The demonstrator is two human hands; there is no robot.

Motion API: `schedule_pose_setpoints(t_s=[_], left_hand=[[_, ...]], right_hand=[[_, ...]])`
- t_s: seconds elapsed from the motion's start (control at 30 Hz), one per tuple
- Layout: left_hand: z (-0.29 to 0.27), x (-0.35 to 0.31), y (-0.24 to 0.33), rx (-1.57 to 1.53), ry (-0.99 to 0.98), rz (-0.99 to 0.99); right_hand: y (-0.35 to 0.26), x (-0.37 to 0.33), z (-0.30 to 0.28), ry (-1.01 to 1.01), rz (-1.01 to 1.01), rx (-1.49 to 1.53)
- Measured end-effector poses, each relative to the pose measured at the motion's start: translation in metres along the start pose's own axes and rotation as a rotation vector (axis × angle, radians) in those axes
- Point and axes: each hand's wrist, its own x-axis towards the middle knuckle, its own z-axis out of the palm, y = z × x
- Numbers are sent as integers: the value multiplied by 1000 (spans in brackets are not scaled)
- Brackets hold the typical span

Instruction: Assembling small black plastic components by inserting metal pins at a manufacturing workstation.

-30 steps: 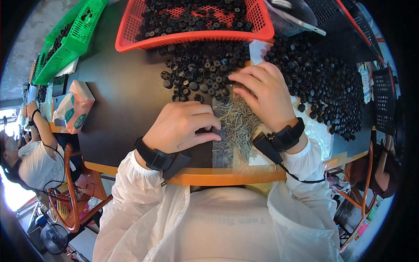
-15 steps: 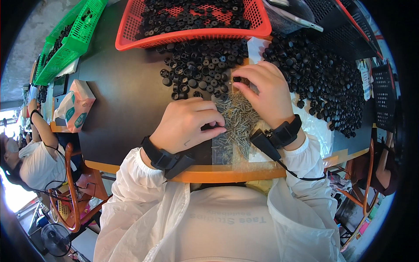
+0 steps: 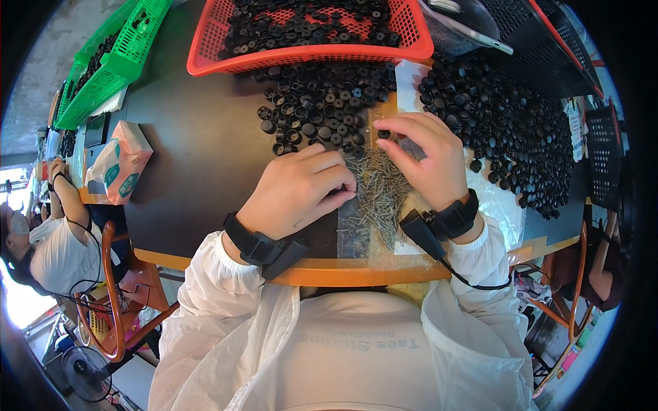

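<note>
Between the thumb and index fingertip of my right hand (image 3: 432,154) is a small round black plastic cap (image 3: 384,134), held just above the far end of a pile of screws (image 3: 380,188). My left hand (image 3: 298,192) is beside the pile's left edge, thumb and index fingertip pinched together; whatever they hold is too small or hidden to make out. Beyond my hands lies a heap of black ring-shaped and cap-like plastic parts (image 3: 322,103). A larger heap of glossy black domed caps (image 3: 507,123) spreads to the right of my right hand.
A red basket (image 3: 308,63) of black parts stands at the back, a green basket (image 3: 113,85) at the far left. A tissue pack (image 3: 127,164) lies on the left of the dark table (image 3: 205,137). Black crates (image 3: 603,157) stand at the right. Other people sit at both sides.
My left thumb and index finger have drawn closer together. My right hand has come slightly nearer with the black cap, which is tilted differently. The whole view has shifted slightly.
</note>
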Motion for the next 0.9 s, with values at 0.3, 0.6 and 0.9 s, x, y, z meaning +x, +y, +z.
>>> schedule_pose_setpoints(t_s=[0.3,0.6,0.9], left_hand=[[2,-1,-5,-157,171,-7],[2,0,2,-210,306,-58],[3,1,10,-297,287,-128]], right_hand=[[-8,-2,-5,-75,-49,152],[-12,-5,-1,-170,-71,237],[-10,-6,3,-174,-40,249]])
